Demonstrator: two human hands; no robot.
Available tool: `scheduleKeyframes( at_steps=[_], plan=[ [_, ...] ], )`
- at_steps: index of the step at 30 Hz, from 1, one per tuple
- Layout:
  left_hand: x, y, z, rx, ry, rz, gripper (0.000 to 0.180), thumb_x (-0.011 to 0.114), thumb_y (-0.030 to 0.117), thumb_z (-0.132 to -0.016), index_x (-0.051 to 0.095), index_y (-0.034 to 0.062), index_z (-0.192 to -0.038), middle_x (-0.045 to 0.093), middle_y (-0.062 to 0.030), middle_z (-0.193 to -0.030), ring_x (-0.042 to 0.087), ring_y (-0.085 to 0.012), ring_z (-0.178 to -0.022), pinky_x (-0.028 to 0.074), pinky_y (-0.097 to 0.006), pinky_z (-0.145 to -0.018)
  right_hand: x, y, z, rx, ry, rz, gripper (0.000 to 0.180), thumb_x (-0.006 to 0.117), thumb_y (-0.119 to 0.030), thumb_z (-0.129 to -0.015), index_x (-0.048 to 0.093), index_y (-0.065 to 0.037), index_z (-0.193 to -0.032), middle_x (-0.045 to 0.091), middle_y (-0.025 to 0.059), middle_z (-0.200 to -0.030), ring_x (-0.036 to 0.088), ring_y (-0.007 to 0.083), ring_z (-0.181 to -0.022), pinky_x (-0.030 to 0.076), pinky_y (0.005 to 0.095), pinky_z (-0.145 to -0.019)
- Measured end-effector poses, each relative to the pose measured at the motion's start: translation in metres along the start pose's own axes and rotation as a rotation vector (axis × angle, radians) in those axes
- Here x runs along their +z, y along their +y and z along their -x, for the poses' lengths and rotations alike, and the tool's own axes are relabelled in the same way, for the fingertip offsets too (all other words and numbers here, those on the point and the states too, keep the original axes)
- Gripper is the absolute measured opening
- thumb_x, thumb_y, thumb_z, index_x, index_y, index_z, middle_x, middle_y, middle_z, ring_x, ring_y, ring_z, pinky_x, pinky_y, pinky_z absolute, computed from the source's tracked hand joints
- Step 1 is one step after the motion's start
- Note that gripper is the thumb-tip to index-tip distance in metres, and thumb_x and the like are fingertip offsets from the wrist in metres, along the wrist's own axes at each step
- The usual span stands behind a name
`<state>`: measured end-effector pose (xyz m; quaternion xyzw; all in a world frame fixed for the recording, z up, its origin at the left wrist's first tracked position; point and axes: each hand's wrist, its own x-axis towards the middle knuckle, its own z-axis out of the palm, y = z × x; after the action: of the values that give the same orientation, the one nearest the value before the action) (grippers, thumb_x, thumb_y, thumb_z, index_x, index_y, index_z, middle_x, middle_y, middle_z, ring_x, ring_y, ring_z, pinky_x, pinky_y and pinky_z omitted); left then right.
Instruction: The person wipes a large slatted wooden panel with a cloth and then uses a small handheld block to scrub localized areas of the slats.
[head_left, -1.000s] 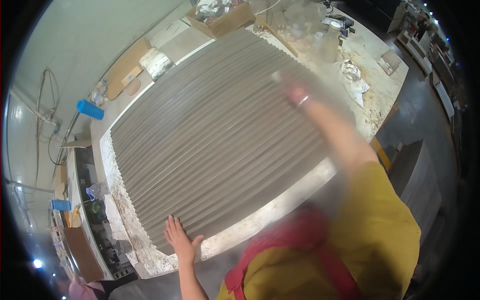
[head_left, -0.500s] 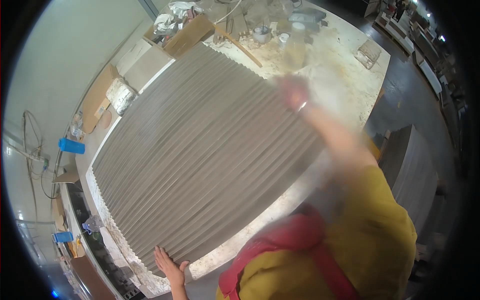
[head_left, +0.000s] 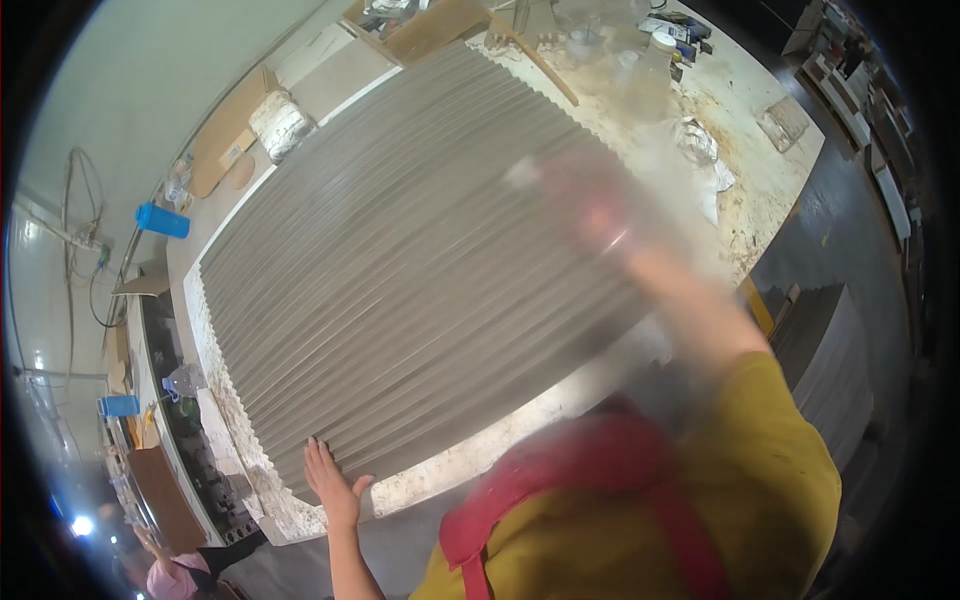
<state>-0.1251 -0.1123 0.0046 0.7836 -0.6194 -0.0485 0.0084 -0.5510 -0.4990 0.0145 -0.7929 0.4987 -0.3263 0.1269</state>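
Note:
A stack of long, narrow grey-brown strips [head_left: 400, 260] lies side by side across the table, their ends making a stepped edge. My left hand [head_left: 332, 485] rests flat on the near-left corner of the strips, fingers spread, with the thumb over the front edge. Over the right part of the strips my right hand [head_left: 595, 205] is smeared by motion. A small whitish blur shows at its fingertips; whether it is something held cannot be made out. A pale haze hangs around that hand and forearm.
The stained white table [head_left: 770, 195] carries a plastic-wrapped block [head_left: 783, 123], crumpled foil [head_left: 697, 142], a clear bottle [head_left: 652, 70] and a wooden stick [head_left: 540, 62]. Leftward stand a wrapped white bundle [head_left: 280, 125] and a blue cup [head_left: 162, 220]. Another person's pink sleeve [head_left: 172, 580] appears lower left.
My right hand has swept from the far right edge inward over the strips. The left hand stays flat on the corner. The view has shifted, and another person now shows at lower left.

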Motion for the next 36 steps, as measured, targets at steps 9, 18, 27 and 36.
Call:
scheduleKeyframes(
  at_steps=[9, 18, 27, 36],
  plan=[
    [0.012, 0.03, 0.028, -0.06, 0.009, -0.01, 0.096, 0.071, 0.043, -0.07, 0.024, -0.0027, -0.14, 0.02, -0.0219, -0.149, 0.017, -0.0401, -0.137, 0.012, -0.052, -0.11, 0.098, -0.104, 0.066, -0.438, -0.154, 0.014, 0.026, 0.053, -0.019, -0.086, 0.055, -0.013, -0.111, 0.062, 0.0135, -0.1, 0.061, 0.0339, -0.086, 0.049, 0.0467, -0.084],
    [0.034, 0.029, 0.026, -0.084, 0.01, -0.029, 0.098, 0.063, 0.053, -0.073, 0.021, -0.0018, -0.142, 0.019, -0.0217, -0.149, 0.017, -0.0398, -0.137, 0.011, -0.052, -0.11, -0.051, 0.071, 0.011, -0.085, 0.115, 0.386, 0.032, 0.057, -0.027, -0.081, 0.059, -0.015, -0.11, 0.062, 0.0124, -0.076, 0.062, 0.0319, -0.073, 0.048, 0.043, -0.068],
    [0.025, 0.041, 0.017, -0.101, 0.036, 0.014, 0.096, 0.071, 0.039, -0.069, 0.023, 0.0011, -0.142, 0.02, -0.0177, -0.15, 0.016, -0.0369, -0.139, 0.011, -0.051, -0.111, -0.078, 0.167, 0.035, 0.032, 0.33, 0.637, 0.019, 0.051, -0.026, -0.087, 0.063, -0.011, -0.092, 0.064, 0.012, -0.074, 0.064, 0.027, -0.07, 0.05, 0.0424, -0.062],
    [0.016, 0.046, 0.023, -0.156, 0.053, 0.052, 0.096, 0.076, 0.021, -0.063, 0.025, 0.0033, -0.142, 0.021, -0.0155, -0.15, 0.017, -0.0353, -0.139, 0.011, -0.05, -0.111, 0.017, -0.09, 0.097, -0.477, -0.499, 0.181, 0.017, 0.05, -0.022, -0.085, 0.06, -0.009, -0.086, 0.064, 0.0151, -0.086, 0.063, 0.0273, -0.086, 0.044, 0.0504, -0.088]
  ],
)
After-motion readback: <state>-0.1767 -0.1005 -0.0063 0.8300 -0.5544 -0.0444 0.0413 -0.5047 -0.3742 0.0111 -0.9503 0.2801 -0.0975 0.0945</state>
